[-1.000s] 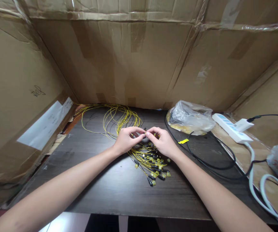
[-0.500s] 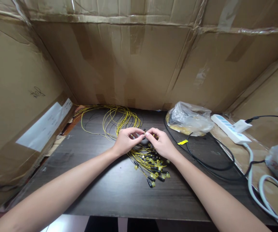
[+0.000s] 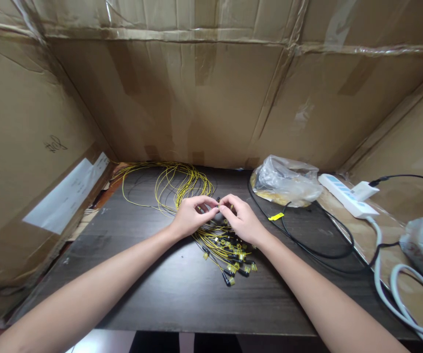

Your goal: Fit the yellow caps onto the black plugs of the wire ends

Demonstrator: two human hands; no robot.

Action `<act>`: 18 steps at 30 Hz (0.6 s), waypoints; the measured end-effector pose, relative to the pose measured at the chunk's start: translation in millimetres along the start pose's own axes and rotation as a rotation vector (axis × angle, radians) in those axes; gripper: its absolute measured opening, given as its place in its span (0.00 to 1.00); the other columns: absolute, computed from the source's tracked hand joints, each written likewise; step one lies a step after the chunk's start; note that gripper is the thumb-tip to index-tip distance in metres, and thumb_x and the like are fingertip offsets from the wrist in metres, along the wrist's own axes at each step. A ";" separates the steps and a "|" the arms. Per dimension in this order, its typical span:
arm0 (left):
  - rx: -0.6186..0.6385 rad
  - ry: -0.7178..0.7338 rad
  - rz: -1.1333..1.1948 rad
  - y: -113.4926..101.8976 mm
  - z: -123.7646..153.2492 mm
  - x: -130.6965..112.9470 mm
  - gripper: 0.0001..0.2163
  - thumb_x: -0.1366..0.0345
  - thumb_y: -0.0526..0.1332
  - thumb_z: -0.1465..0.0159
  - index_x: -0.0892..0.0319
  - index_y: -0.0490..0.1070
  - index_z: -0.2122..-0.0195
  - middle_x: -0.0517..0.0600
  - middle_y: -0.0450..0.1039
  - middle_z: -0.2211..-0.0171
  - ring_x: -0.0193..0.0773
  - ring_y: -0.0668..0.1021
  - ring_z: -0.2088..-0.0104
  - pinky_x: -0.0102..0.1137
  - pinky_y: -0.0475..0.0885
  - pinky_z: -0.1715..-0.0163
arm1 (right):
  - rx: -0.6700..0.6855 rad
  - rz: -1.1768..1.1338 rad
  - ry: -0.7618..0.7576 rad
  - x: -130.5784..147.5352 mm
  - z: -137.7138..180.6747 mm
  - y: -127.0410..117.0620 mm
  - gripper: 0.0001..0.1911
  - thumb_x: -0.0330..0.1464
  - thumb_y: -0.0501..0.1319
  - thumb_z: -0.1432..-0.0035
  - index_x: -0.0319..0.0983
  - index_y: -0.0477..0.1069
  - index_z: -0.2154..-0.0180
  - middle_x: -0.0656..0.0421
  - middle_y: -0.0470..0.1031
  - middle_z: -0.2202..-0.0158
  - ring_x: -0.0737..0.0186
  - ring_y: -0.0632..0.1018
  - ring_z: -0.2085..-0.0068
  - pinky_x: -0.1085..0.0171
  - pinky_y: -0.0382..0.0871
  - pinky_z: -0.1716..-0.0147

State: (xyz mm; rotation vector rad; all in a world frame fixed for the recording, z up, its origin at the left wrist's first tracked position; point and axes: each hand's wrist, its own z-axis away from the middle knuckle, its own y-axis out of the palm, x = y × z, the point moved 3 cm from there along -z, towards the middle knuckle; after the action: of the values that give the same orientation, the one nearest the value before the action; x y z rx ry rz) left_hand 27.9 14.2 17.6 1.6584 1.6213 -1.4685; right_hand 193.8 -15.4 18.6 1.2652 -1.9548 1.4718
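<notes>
My left hand (image 3: pixel 191 215) and my right hand (image 3: pixel 244 219) meet over the middle of the dark table, thumbs and forefingers pinched together. Between the fingertips is a small black cable connector (image 3: pixel 218 199), mostly hidden by them. Below the hands spreads a pile of black cable ends with clear yellowish caps (image 3: pixel 238 256). Their thin yellow cables (image 3: pixel 201 182) run under my left hand to the back left in loose loops.
A clear plastic bag (image 3: pixel 286 181) with yellowish contents lies at the back right. Beside it are a white power strip (image 3: pixel 343 196), a black cable (image 3: pixel 307 245) with a yellow tag and a thick white cord (image 3: pixel 378 274). Cardboard walls (image 3: pixel 196 108) enclose the table (image 3: pixel 152 294).
Both hands keep their pinch at nearly the same place, with the right fingers slightly shifted. The whole view has moved a little.
</notes>
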 end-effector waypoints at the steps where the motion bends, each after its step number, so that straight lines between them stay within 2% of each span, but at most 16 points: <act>1: 0.000 0.005 -0.004 0.0 0.1 0.2 0.08 0.62 0.66 0.40 0.62 0.80 0.64 0.50 0.81 0.70 0.30 0.76 0.75 0.24 0.71 0.74 | 0.007 -0.009 0.006 -0.6 -0.1 0.6 0.07 0.34 0.55 0.34 0.40 0.68 0.65 0.58 0.73 0.66 0.60 0.72 0.63 0.61 0.63 0.61; 7: 0.007 0.051 -0.043 1.2 1.2 1.2 0.07 0.64 0.66 0.40 0.62 0.80 0.64 0.49 0.80 0.70 0.30 0.75 0.76 0.24 0.71 0.74 | 0.044 0.022 0.005 -1.1 -0.7 3.9 0.18 0.37 0.48 0.29 0.41 0.63 0.72 0.59 0.70 0.72 0.60 0.70 0.66 0.61 0.61 0.63; 14: -0.005 0.012 -0.009 0.2 0.1 0.6 0.07 0.64 0.66 0.40 0.62 0.79 0.64 0.49 0.80 0.71 0.30 0.75 0.76 0.24 0.71 0.74 | 0.013 -0.021 0.007 0.0 -0.4 1.3 0.08 0.34 0.55 0.34 0.40 0.69 0.66 0.59 0.73 0.67 0.60 0.72 0.63 0.62 0.63 0.61; 18: -0.005 0.040 -0.018 0.5 0.3 0.7 0.07 0.64 0.66 0.39 0.62 0.80 0.64 0.50 0.80 0.70 0.30 0.75 0.75 0.24 0.71 0.74 | 0.055 -0.036 0.029 -1.6 -1.0 2.7 0.15 0.35 0.51 0.30 0.40 0.67 0.70 0.59 0.73 0.70 0.60 0.72 0.65 0.62 0.63 0.62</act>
State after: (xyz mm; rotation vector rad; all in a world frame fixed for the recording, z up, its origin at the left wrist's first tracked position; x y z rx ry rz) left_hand 28.1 14.2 16.7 1.6850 1.6634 -1.4477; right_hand 192.2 -13.7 16.3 1.2875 -1.8757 1.5276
